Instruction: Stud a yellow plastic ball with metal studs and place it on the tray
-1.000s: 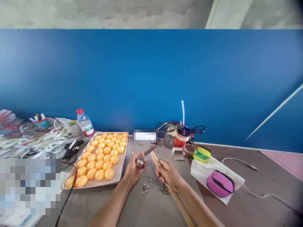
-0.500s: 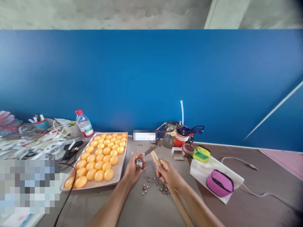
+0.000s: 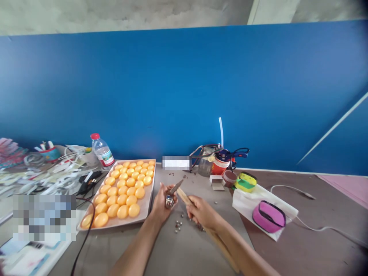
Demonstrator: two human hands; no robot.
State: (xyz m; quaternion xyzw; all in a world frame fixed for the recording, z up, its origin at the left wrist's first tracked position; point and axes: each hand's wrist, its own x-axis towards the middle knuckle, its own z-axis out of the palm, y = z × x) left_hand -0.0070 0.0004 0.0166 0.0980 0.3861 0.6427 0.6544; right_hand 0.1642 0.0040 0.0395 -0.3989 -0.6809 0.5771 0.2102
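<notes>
Low in the middle of the frame, the left hand (image 3: 161, 205) is curled around a small shiny ball (image 3: 169, 201), fingers closed on it just above the grey table (image 3: 186, 253). Just to its right the right hand (image 3: 201, 212) is wrapped tight around a wooden stick (image 3: 184, 197) that runs down toward the lower right along the forearm; the stick's metal tip (image 3: 175, 187) (dark and pointed) lies right over the ball, though whether it touches cannot be told. Loose metal beads (image 3: 178, 227) lie scattered on the table between and below the two hands. Left of the left hand, a tray (image 3: 151, 191) holds rows of yellow balls (image 3: 123, 189). Behind the tray at upper left stands a water bottle (image 3: 101, 150). At right centre a pink pouch (image 3: 268, 216) rests on a white sheet (image 3: 244, 203), with a red cup (image 3: 219, 167) further back
</notes>
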